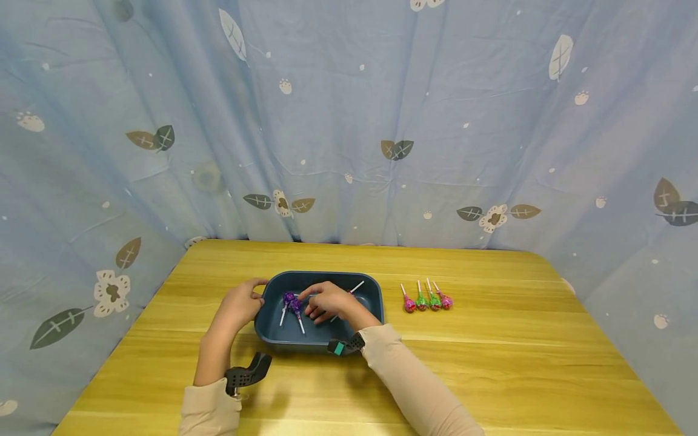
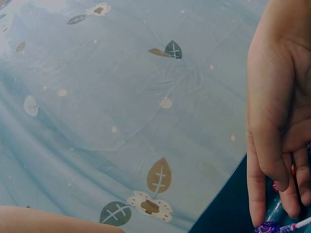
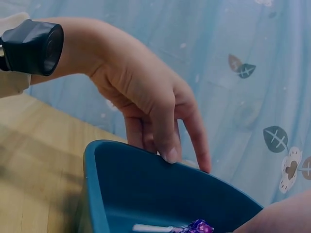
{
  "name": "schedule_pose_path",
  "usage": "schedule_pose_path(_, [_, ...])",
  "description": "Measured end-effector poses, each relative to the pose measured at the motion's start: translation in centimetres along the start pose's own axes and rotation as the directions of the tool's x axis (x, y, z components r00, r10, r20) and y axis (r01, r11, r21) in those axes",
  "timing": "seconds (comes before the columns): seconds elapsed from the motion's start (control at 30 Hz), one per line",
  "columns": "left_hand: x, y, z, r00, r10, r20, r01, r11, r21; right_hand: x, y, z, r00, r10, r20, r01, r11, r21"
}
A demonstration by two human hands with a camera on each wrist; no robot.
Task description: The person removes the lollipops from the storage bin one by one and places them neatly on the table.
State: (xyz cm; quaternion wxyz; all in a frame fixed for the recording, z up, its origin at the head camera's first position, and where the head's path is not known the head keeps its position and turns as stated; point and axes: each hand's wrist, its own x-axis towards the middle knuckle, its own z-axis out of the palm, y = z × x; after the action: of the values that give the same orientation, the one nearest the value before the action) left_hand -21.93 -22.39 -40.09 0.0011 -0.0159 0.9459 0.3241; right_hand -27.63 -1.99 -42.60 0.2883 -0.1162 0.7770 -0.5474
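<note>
A dark blue plastic bin (image 1: 319, 347) stands on the table. My left hand (image 1: 243, 303) grips its left rim; in the right wrist view the left thumb (image 3: 169, 154) lies over the rim's inner edge, other fingers outside. Two purple-wrapped lollipops (image 1: 295, 304) lie in the bin's left part, white sticks toward me. My right hand (image 1: 329, 301) reaches inside with fingers lowered. In the left wrist view its straight fingers hang down, one tip at a purple lollipop (image 2: 268, 227). Beneath and beside it show further white sticks (image 1: 357, 286), their candies mostly hidden.
To the right of the bin, a row of pink lollipops (image 1: 409, 304) and green lollipops (image 1: 422, 303) lies on the wooden table (image 1: 491, 357), sticks pointing away. A blue patterned curtain (image 1: 349, 121) hangs behind and at both sides. Each wrist wears a black camera (image 1: 248, 372).
</note>
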Motion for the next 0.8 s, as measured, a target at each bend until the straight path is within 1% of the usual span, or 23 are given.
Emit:
schedule_pose_path(0.1, [0.0, 0.1, 0.0, 1.000, -0.005, 0.000, 0.005, 1.000, -0.004, 0.0, 0.1, 0.1, 1.000, -0.002, 0.000, 0.002, 1.000, 0.008])
schedule_pose_path(0.3, [-0.2, 0.2, -0.1, 1.000, -0.017, 0.018, 0.018, 1.000, -0.020, 0.1, -0.1, 0.4, 1.000, -0.003, -0.002, 0.003, 0.999, 0.033])
schedule_pose_path(0.47, [-0.3, 0.3, -0.2, 1.000, -0.014, 0.023, 0.014, 1.000, -0.026, 0.5, -0.1, 0.7, 1.000, -0.007, -0.021, 0.007, 1.000, 0.022])
schedule_pose_path(0.63, [-0.3, 0.4, -0.2, 1.000, -0.013, 0.028, 0.013, 1.000, -0.026, 0.8, 0.2, 1.3, 0.998, -0.027, -0.051, 0.027, 1.000, -0.001])
schedule_pose_path(0.8, [-0.2, 0.4, -0.3, 1.000, 0.006, 0.018, -0.006, 1.000, 0.011, 0.7, 0.2, 1.8, 0.995, -0.041, -0.088, 0.039, 0.999, -0.025])
